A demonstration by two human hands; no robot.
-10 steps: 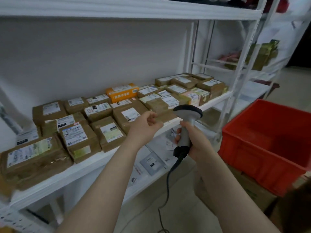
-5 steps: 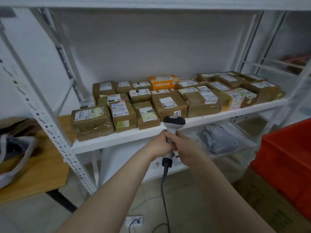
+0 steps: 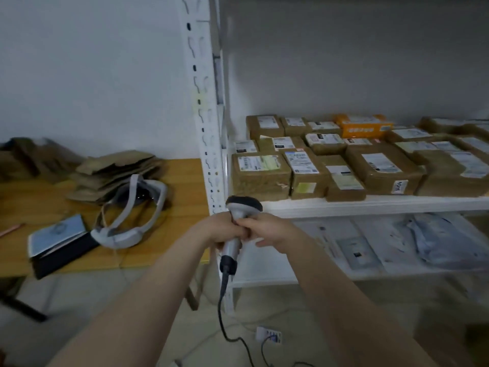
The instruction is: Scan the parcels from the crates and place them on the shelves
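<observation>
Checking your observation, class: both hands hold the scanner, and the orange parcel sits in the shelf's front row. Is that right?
No: the head view shows the orange parcel in the back row of the shelf. The left hand and right hand do hold the scanner.

Brown labelled parcels point(image 3: 381, 170) flat in rows on white shelf point(image 3: 370, 205)

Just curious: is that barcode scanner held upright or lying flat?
Upright: the barcode scanner has its head on top, cable hanging below the left hand and right hand gripping it.

Dim flat indoor light, soft motion blur throughout, wide-angle bending at edges
</observation>
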